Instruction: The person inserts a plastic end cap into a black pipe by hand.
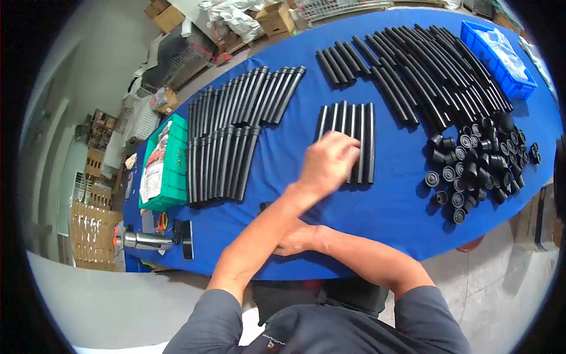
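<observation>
My left hand [331, 160] reaches over a short row of black tubes [370, 141] at the middle of the table, its fingers curled down onto them and closed. It hides the lower parts of the left tubes in that row. My arms cross, and my right hand [295, 239] lies beneath my left forearm near the front edge. A dark end [266, 206] of what looks like a black tube sticks out beyond my right hand, whose fingers are mostly hidden and seem wrapped round it. Black end caps [460, 170] lie heaped on the right.
Capped black tubes [224, 159] lie in two rows on the left, beside a green crate [177, 159]. More tubes [407, 71] are piled at the back right near a blue bin [522, 88]. A phone [187, 239], scissors [163, 221] and a silvery cylindrical tool [147, 240] lie front left.
</observation>
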Action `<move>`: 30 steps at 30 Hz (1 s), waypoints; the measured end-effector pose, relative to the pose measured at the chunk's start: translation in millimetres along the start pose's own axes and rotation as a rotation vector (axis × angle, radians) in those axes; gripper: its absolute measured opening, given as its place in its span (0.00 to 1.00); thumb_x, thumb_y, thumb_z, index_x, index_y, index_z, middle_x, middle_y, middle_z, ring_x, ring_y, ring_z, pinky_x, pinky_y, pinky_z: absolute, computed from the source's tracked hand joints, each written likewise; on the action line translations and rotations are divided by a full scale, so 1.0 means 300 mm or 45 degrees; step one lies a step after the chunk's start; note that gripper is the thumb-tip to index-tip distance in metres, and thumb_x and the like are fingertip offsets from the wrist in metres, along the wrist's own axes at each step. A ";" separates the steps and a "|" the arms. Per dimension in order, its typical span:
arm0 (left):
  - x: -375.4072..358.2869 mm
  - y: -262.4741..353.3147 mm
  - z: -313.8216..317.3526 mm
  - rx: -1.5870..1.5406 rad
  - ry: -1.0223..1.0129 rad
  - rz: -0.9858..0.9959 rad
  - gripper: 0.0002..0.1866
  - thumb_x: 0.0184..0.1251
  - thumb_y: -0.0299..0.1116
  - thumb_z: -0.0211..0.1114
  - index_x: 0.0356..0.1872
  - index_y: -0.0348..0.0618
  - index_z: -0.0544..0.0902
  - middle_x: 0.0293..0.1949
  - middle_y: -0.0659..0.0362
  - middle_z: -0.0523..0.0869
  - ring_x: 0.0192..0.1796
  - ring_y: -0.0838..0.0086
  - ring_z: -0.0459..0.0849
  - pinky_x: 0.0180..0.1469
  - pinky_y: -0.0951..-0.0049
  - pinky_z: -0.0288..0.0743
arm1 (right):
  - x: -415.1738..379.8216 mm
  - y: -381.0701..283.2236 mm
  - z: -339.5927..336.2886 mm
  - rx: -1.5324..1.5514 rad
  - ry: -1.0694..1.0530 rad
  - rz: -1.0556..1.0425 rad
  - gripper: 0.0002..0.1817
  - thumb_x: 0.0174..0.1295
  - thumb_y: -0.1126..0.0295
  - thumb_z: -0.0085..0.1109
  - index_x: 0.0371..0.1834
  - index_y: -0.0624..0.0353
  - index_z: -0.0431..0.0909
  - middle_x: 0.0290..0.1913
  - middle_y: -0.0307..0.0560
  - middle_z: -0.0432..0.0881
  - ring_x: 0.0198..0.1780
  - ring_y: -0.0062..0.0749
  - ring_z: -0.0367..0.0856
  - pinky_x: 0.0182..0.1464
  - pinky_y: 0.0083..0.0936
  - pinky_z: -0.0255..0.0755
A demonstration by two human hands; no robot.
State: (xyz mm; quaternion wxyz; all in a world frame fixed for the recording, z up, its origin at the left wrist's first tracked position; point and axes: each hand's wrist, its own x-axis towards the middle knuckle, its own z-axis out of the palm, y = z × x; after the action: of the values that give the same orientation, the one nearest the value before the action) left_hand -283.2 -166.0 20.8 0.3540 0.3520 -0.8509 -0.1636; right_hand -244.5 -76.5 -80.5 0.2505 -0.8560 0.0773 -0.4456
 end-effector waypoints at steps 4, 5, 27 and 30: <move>-0.102 -0.316 -0.054 0.242 -0.149 -0.319 0.11 0.65 0.33 0.68 0.46 0.42 0.85 0.42 0.50 0.85 0.45 0.56 0.87 0.49 0.58 0.81 | 0.024 -0.028 -0.057 -0.011 -0.306 0.266 0.14 0.61 0.61 0.61 0.36 0.63 0.81 0.28 0.60 0.85 0.33 0.62 0.85 0.37 0.54 0.80; -0.115 -0.345 -0.050 0.215 -0.213 -0.363 0.12 0.64 0.34 0.67 0.47 0.43 0.84 0.42 0.50 0.85 0.47 0.54 0.86 0.51 0.56 0.81 | 0.028 -0.033 -0.060 -0.011 -0.315 0.282 0.13 0.61 0.61 0.61 0.36 0.63 0.81 0.28 0.60 0.85 0.33 0.61 0.85 0.37 0.54 0.80; -0.602 0.016 -0.628 -0.567 0.665 -0.996 0.19 0.74 0.35 0.67 0.61 0.40 0.79 0.45 0.53 0.89 0.39 0.76 0.86 0.30 0.78 0.80 | 0.045 0.058 -0.121 -0.274 0.347 0.759 0.16 0.55 0.76 0.60 0.48 0.59 0.77 0.41 0.53 0.78 0.41 0.52 0.82 0.42 0.46 0.78; -0.812 0.017 -0.591 -0.426 0.680 -1.145 0.21 0.76 0.37 0.67 0.65 0.41 0.77 0.45 0.54 0.89 0.44 0.75 0.88 0.35 0.76 0.84 | 0.058 0.044 -0.138 -0.226 0.239 0.694 0.25 0.56 0.75 0.62 0.61 0.59 0.76 0.52 0.55 0.79 0.52 0.53 0.81 0.57 0.47 0.76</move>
State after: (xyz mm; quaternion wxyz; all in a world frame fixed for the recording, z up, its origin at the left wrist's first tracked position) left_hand -36.3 6.6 28.0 0.5040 0.6492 -0.4595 -0.3367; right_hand -266.2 -108.8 -54.6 0.2767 -0.7773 0.3657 -0.4308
